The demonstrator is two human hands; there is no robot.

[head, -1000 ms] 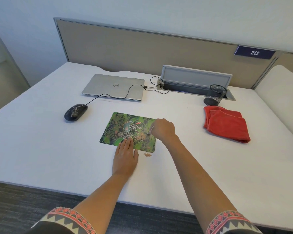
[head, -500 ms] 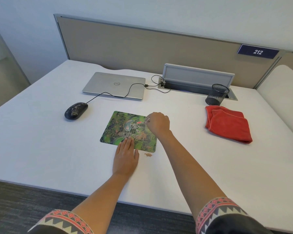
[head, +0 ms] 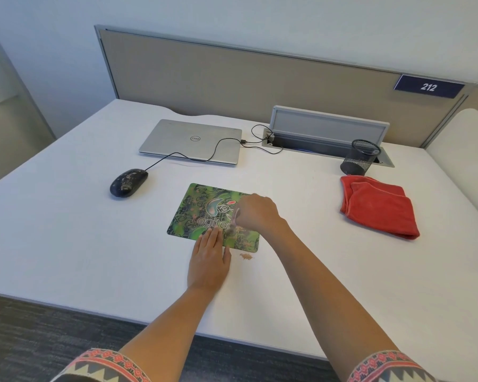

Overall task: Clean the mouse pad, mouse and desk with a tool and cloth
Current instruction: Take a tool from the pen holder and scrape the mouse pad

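My left hand (head: 209, 260) lies flat on the mouse pad's (head: 204, 213) near edge, at the bench (head: 66, 244) middle, to stop it sliding; my right hand (head: 255, 213) clenches the small brush (head: 233, 223), sweeping crumbs (head: 246, 256) toward the bench's near edge

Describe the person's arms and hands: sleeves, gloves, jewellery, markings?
Both hands, left and right, are bare: no gloves, and no rings, watch or bracelets visible. The forearms are uncovered up to short sleeves at the frame's bottom edge. The left sleeve and right sleeve match: a red floral band over a cream strip, then dark zigzag triangles. No other markings visible.
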